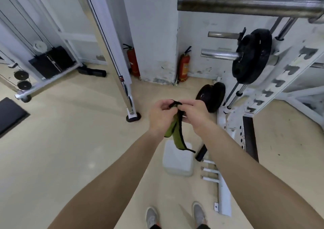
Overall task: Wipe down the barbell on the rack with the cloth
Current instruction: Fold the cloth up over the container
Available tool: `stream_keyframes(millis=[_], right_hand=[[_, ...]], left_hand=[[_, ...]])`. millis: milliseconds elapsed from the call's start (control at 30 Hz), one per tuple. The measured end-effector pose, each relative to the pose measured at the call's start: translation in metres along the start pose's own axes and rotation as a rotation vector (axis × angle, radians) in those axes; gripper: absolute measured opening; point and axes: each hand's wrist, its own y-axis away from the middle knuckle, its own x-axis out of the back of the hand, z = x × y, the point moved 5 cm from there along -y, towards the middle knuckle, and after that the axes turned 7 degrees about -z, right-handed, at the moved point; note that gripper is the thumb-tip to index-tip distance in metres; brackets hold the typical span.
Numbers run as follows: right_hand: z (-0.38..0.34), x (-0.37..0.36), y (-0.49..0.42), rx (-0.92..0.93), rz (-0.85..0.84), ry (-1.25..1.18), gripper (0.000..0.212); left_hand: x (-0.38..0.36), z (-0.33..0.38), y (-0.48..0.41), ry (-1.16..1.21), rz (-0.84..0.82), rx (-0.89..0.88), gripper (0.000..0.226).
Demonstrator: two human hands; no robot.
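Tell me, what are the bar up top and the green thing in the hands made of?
Bar: looks like steel, dull grey with a sheen, darker and worn toward its end. Cloth: soft fabric, green with black edging, hanging limp and folded from both hands.
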Motion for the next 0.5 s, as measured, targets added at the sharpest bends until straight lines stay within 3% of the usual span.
stream_keyframes(millis=[100,167,233,300,367,433,500], right_hand=[[-0.002,-0.009,0.001,0.073,-0.040,0.005,0.022],[0.002,-0.009,-0.002,0.092,-0.091,0.105,0.042],[0.004,-0.004,-0.005,0.095,-0.105,0.156,0.048],[0.002,0.002,-0.009,0.103,-0.144,0.162,0.038],[0.000,0.006,-0.013,0.100,-0.236,0.196,0.033],[0.003,0.008,-0.019,0.076,-0.344,0.227,0.034],[0.009,0.013,-0.027,0.037,-0.406,0.229,0.035]], left_hand=[[0.015,0.004,0.000,-0.038,-0.131,-0.001,0.028],[0.022,0.007,0.001,-0.070,-0.309,0.007,0.028],[0.031,0.008,-0.001,-0.130,-0.435,-0.010,0.029],[0.050,0.012,-0.013,-0.281,-0.353,-0.156,0.033],[0.067,0.009,-0.031,-0.533,-0.239,-0.282,0.055],[0.065,-0.005,-0.048,-0.770,-0.350,-0.224,0.081],[0.056,-0.026,-0.062,-0.867,-0.506,-0.121,0.066]])
